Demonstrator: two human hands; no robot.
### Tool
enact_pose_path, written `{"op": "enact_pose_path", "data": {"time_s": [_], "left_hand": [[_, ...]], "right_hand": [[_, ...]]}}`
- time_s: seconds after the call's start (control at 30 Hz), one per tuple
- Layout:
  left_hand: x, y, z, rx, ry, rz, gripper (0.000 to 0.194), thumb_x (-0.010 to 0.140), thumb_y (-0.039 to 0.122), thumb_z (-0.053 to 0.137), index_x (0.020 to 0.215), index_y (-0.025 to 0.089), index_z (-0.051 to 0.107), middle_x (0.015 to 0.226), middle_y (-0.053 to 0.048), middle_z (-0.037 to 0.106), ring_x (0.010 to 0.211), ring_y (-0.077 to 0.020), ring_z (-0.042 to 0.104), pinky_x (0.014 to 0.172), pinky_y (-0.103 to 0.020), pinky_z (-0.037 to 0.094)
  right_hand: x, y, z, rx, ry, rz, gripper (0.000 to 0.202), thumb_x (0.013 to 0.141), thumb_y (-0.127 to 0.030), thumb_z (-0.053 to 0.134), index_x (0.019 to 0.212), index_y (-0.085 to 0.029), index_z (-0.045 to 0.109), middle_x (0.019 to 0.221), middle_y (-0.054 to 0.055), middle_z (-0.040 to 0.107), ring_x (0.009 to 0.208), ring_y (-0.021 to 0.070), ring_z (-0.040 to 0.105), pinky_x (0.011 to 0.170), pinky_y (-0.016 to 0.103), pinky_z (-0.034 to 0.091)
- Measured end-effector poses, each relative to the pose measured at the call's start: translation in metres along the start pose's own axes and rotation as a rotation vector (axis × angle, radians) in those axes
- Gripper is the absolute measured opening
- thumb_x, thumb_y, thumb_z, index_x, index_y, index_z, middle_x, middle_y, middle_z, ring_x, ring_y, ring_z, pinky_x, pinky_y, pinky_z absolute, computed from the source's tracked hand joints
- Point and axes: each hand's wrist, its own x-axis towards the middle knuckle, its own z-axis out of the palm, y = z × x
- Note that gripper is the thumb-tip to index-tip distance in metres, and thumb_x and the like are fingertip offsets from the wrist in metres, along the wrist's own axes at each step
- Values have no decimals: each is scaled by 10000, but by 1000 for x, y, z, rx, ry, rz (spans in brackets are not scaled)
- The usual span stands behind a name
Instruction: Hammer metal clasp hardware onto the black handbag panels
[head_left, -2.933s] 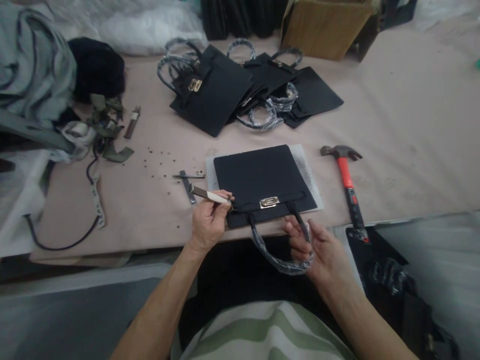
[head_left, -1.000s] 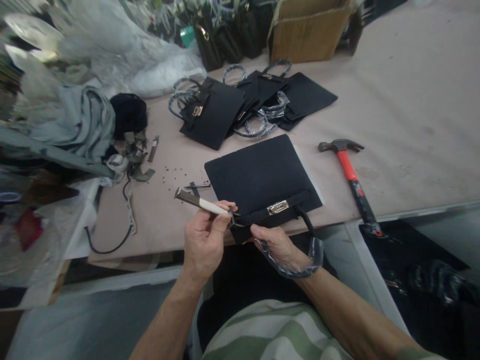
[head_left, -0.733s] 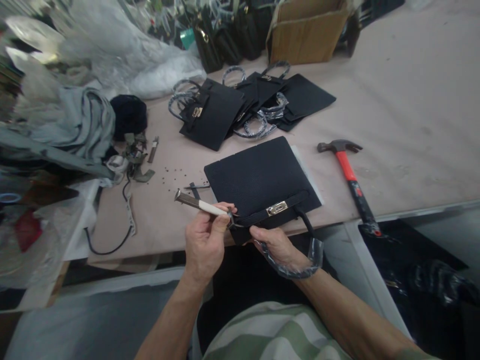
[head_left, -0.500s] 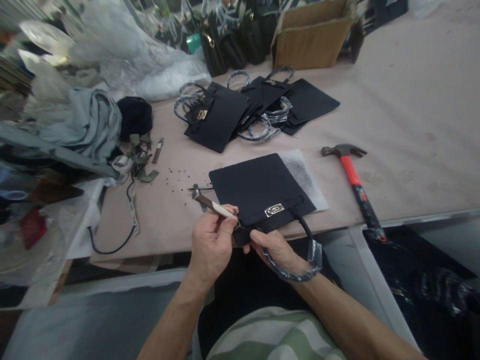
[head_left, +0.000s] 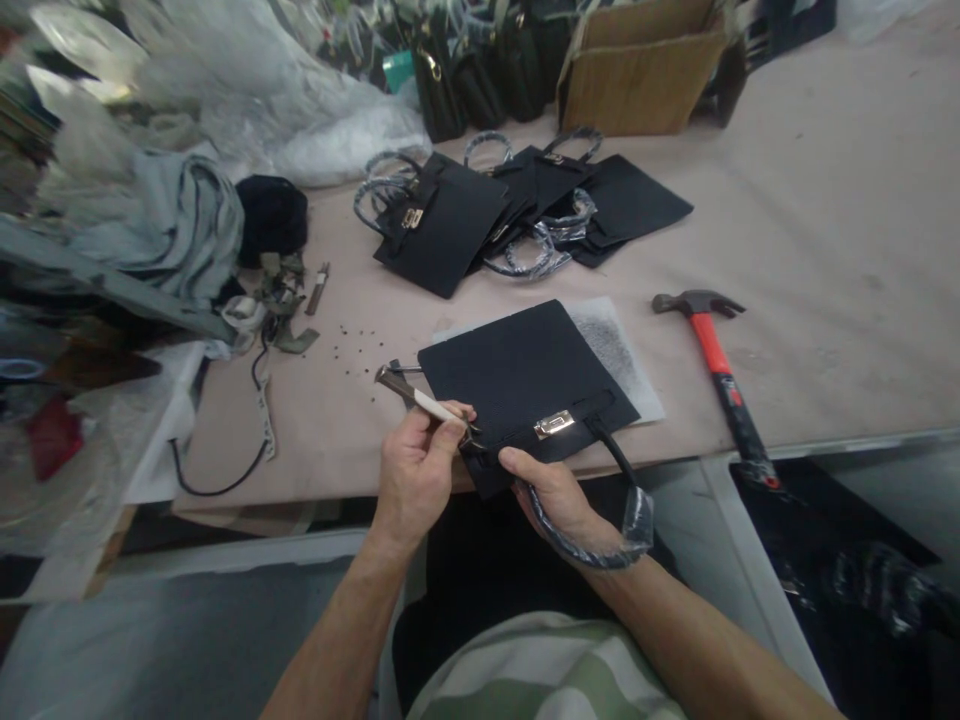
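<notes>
My left hand (head_left: 418,462) pinches a slim tool (head_left: 416,393), brown-grey at its upper end and pale along the middle, whose exact kind I cannot make out. Its lower tip meets the near left edge of a black bag panel (head_left: 517,360) with a gold-coloured turn lock (head_left: 553,425). My right hand (head_left: 553,493) grips that near edge, thumb on top, close to the tool's tip. From the panel, a plastic-wrapped handle (head_left: 636,525) loops round my right wrist. Under the panel lies a white sheet (head_left: 611,335) with dark speckles.
A claw hammer (head_left: 716,375) with a red and black handle lies at the right. Behind is a pile of black bag panels (head_left: 450,225), then a cardboard box (head_left: 641,85). Small dark bits (head_left: 360,345) and a black cord (head_left: 217,490) lie at left.
The tool has tilted flatter in my left hand. The near edge of the panel has shifted slightly beneath my fingers, and the view has swung a little to the left.
</notes>
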Motion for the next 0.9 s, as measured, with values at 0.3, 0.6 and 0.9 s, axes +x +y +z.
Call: {"op": "enact_pose_path", "data": {"time_s": [0.3, 0.6, 0.9], "left_hand": [[0, 1, -4, -204, -24, -49, 224, 944, 385, 670, 991, 169, 710, 1021, -72, 738, 956, -212, 725, 930, -359, 576], [-4, -6, -7, -174, -60, -31, 185, 952, 350, 661, 975, 176, 719, 1017, -76, 743, 958, -203, 718, 872, -303, 569], [-3, -12, -6, -43, -62, 21, 184, 970, 342, 618, 995, 182, 704, 1039, -93, 737, 982, -225, 700, 914, -351, 551]], "right_hand": [[1, -5, 5, -23, -50, 49, 487, 730, -335, 829, 1196, -242, 722, 1086, 35, 775, 1234, 292, 613, 1152, 498, 399], [1, -6, 10, -51, 16, 122, 382, 659, -352, 862, 1008, -233, 762, 1082, 41, 767, 1174, 297, 631, 1090, 479, 453], [5, 0, 8, -37, 15, 89, 411, 710, -323, 839, 1102, -248, 741, 1099, 32, 761, 1202, 281, 618, 1102, 482, 444]]}}
